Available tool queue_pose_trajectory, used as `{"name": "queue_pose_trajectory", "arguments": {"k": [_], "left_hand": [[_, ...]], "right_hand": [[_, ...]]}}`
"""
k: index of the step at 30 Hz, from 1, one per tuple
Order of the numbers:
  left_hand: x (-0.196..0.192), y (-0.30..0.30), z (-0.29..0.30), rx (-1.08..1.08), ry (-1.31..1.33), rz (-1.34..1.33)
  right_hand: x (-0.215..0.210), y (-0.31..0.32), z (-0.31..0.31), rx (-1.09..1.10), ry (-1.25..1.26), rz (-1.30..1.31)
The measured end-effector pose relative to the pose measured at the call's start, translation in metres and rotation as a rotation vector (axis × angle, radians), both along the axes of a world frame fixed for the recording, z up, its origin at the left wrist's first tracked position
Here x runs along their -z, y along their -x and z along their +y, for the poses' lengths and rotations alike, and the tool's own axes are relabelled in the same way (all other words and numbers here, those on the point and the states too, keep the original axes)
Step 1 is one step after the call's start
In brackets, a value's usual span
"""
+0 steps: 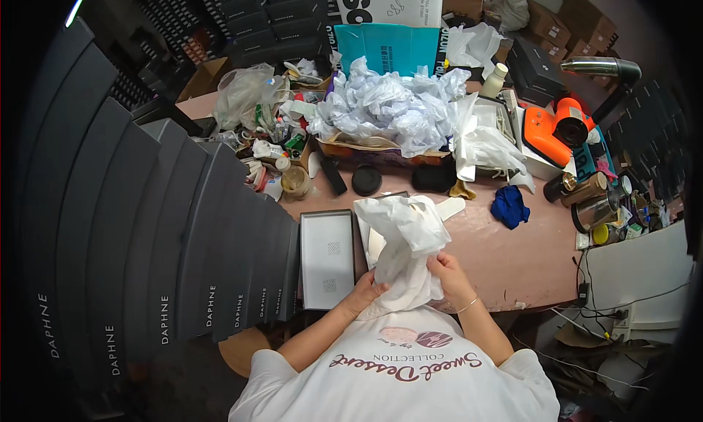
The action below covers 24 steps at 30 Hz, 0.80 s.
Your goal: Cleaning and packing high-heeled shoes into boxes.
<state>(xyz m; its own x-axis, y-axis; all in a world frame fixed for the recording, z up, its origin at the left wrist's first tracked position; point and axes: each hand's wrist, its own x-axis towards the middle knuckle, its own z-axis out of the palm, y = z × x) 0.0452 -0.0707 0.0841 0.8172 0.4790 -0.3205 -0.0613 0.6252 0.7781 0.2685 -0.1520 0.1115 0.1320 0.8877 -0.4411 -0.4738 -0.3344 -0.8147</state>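
White tissue paper [406, 246] was gripped by curled fingers of the left hand [365, 286] and right hand [447, 269] above an open box [327, 257].

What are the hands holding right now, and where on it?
Both the left hand and right hand grip the white tissue paper at its lower end.

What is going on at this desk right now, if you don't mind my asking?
A person is holding a bundle of white tissue paper in both hands, the left hand low on it and the right hand at its side. It hangs over an open box, beside a grey box lid on the pink table. Dark boxes are stacked to the left; a heap of crumpled paper lies behind.
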Motion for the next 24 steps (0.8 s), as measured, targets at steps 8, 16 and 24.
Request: {"name": "queue_pose_trajectory", "arguments": {"k": [8,16,24], "left_hand": [[0.007,0.015,-0.002,-0.315,0.231,-0.067],[-0.024,0.041,0.006,0.311,-0.194,0.175],[-0.018,0.123,0.039,-0.82,-0.839,0.748]], "right_hand": [[-0.042,0.024,0.005,-1.124,-0.304,-0.958],[-0.081,-0.028,0.033,-0.536,-0.399,-0.58],[-0.058,-0.103,-0.047,0.227,-0.115,-0.519]]}}
